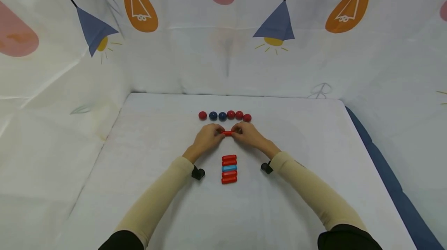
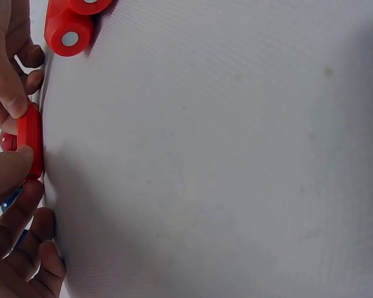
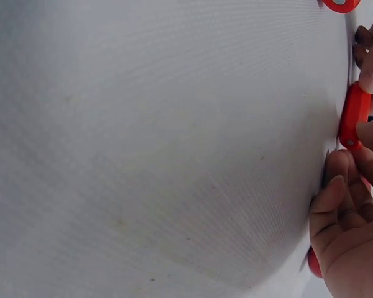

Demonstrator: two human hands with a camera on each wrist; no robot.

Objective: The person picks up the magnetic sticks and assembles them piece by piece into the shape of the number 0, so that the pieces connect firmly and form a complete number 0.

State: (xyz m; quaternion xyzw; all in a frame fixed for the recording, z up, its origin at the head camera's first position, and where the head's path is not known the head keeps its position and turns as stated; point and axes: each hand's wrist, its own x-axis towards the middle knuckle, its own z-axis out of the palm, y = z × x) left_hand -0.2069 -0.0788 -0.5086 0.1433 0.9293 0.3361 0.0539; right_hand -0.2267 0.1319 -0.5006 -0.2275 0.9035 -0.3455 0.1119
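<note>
My left hand (image 1: 207, 137) and right hand (image 1: 249, 135) meet over the middle of the table. Between them is a short red magnetic rod (image 1: 228, 133); each hand pinches one end with thumb and fingers. In the left wrist view, the red rod (image 2: 30, 141) lies close to the white surface, left thumb pressed on its side. The right wrist view shows the right hand (image 3: 351, 230) with its outer fingers curled below the rod (image 3: 354, 115). Just beyond the hands sits a row of balls, including a red ball (image 1: 202, 115) and a blue ball (image 1: 213, 116).
Nearer the body, several red rods (image 1: 229, 180) lie side by side with one light blue rod (image 1: 229, 168) among them. Round silvery ends (image 2: 69, 39) show on red rods. The white table (image 1: 157, 126) meets patterned cloth walls (image 1: 195, 56) behind and at the sides.
</note>
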